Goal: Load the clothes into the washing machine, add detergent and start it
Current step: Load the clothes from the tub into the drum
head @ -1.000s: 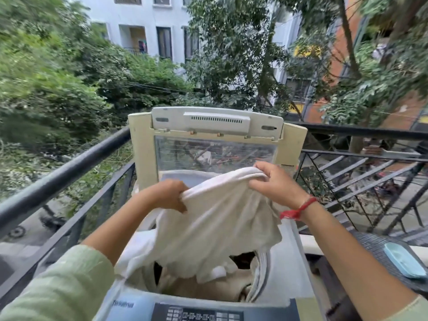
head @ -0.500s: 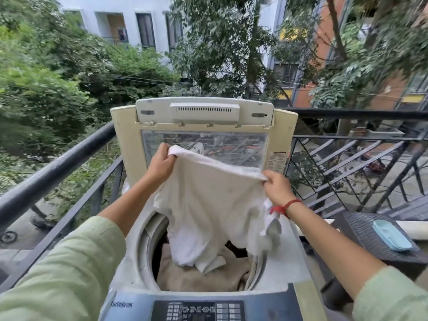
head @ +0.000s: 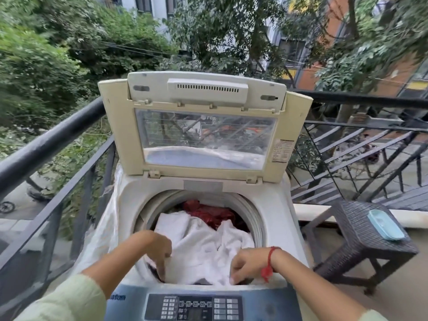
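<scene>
Balcony washer drum (head: 253, 218); white cloth (head: 201, 249) touching left hand (head: 159, 247), right hand (head: 247, 262)

Both hands (head: 159, 250) (head: 245, 262) on white garment (head: 203, 246) in washer drum (head: 254, 216)
</scene>
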Motion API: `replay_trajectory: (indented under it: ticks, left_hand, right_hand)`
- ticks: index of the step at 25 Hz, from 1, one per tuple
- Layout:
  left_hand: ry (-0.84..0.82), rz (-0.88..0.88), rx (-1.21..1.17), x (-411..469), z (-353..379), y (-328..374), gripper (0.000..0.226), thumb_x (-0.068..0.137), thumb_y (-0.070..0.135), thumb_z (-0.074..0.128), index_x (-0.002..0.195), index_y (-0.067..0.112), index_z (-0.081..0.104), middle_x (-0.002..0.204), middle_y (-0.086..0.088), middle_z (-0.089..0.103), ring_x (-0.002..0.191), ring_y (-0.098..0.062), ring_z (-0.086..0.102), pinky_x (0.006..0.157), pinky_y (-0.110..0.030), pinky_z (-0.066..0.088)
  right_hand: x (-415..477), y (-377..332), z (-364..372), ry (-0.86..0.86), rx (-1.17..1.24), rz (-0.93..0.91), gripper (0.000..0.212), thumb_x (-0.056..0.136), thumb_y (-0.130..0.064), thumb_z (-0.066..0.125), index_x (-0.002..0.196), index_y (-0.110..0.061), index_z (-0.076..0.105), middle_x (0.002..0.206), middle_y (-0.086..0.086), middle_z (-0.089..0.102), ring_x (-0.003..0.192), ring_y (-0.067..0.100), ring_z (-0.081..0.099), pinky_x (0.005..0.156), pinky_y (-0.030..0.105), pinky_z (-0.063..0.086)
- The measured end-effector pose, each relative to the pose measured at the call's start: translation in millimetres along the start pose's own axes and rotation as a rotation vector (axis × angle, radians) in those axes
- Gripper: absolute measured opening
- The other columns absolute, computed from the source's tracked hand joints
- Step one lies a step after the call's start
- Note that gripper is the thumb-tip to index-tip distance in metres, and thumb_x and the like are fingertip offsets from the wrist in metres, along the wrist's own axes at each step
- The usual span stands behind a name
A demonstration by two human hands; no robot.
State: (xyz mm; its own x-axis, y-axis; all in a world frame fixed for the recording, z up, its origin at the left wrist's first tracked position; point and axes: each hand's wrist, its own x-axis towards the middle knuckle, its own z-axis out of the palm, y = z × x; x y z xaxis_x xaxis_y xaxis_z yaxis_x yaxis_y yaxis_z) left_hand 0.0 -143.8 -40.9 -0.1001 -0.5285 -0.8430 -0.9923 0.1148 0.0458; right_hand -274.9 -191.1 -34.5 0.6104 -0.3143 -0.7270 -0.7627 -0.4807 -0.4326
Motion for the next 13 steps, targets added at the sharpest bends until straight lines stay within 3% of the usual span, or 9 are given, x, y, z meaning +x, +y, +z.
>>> replay_trajectory:
  ticks: [1, 3, 5, 6, 7, 9, 11, 13]
  left_hand:
    - [-0.089, -0.022, -0.073, 2, 0, 4, 0.05, 0.078, 0.05, 0.068, 0.112, 0.013, 0.062, 0.087, -0.002, 0.061, 0.089, -0.028, 0.061, 0.079, -0.035, 0.048]
    - [-0.081, -0.039, -0.23, 7, -9, 10, 0.047, 0.084, 0.056, 0.057, 0.109, 0.017, 0.065, 0.091, -0.003, 0.068, 0.094, -0.028, 0.065, 0.083, -0.036, 0.049]
    - [0.13, -0.036, -0.214, 17, -22, 10, 0.047, 0.092, 0.054, 0.045, 0.103, 0.015, 0.068, 0.097, -0.004, 0.067, 0.091, -0.025, 0.063, 0.077, -0.032, 0.044]
    - [0.268, -0.044, -0.173, 23, -28, 10, 0.044, 0.094, 0.049, 0.044, 0.106, 0.013, 0.067, 0.102, -0.005, 0.067, 0.093, -0.025, 0.061, 0.075, -0.031, 0.042]
    - [0.351, -0.05, -0.139, 33, -32, 9, 0.038, 0.094, 0.043, 0.047, 0.111, 0.013, 0.065, 0.11, -0.007, 0.065, 0.099, -0.025, 0.06, 0.076, -0.031, 0.043]
    - [0.298, -0.053, -0.136, 52, -33, 9, 0.047, 0.086, 0.038, 0.061, 0.126, 0.014, 0.055, 0.128, -0.008, 0.057, 0.112, -0.027, 0.056, 0.088, -0.033, 0.047]
    - [0.141, -0.113, -0.194, 77, -16, 20, 0.092, 0.072, 0.041, 0.077, 0.145, 0.017, 0.027, 0.151, -0.011, 0.031, 0.129, -0.033, 0.043, 0.102, -0.044, 0.042]
    - [0.066, -0.204, -0.203, 100, 9, 35, 0.132, 0.061, 0.043, 0.084, 0.149, 0.02, -0.012, 0.158, -0.012, -0.013, 0.141, -0.047, 0.011, 0.105, -0.067, 0.027]
  right_hand:
    - [6, -4, -3, 0.017, 0.03, 0.029, 0.037, 0.088, -0.045, 0.054, 0.089, -0.009, 0.064, 0.08, 0.003, 0.063, 0.075, 0.014, 0.055, 0.074, 0.029, 0.043]
    - [21, -11, -11, 0.276, -0.006, 0.075, 0.039, 0.089, -0.046, 0.051, 0.1, -0.01, 0.064, 0.103, 0.007, 0.066, 0.096, 0.022, 0.06, 0.085, 0.033, 0.046]
    - [38, -16, -19, 0.575, -0.039, 0.1, 0.036, 0.087, -0.035, 0.056, 0.119, -0.019, 0.058, 0.125, 0.007, 0.056, 0.114, 0.027, 0.054, 0.094, 0.035, 0.045]
    - [48, -16, -20, 0.616, -0.019, 0.103, 0.044, 0.084, -0.032, 0.059, 0.126, -0.022, 0.051, 0.13, 0.006, 0.052, 0.118, 0.027, 0.052, 0.094, 0.035, 0.045]
    - [59, -15, -17, 0.561, -0.027, 0.122, 0.057, 0.08, -0.032, 0.064, 0.132, -0.024, 0.043, 0.135, 0.006, 0.047, 0.121, 0.029, 0.049, 0.094, 0.036, 0.044]
    - [86, -13, -6, 0.279, -0.113, 0.223, 0.101, 0.068, -0.037, 0.077, 0.146, -0.03, 0.012, 0.153, 0.007, 0.019, 0.137, 0.035, 0.03, 0.102, 0.048, 0.037]
    - [110, -7, 11, 0.073, -0.117, 0.337, 0.131, 0.061, -0.037, 0.083, 0.143, -0.041, -0.019, 0.155, 0.0, -0.025, 0.144, 0.039, -0.006, 0.103, 0.07, 0.02]
    - [127, 3, 21, 0.04, -0.07, 0.401, 0.133, 0.063, -0.034, 0.083, 0.137, -0.046, -0.027, 0.149, -0.004, -0.038, 0.14, 0.041, -0.02, 0.098, 0.076, 0.009]
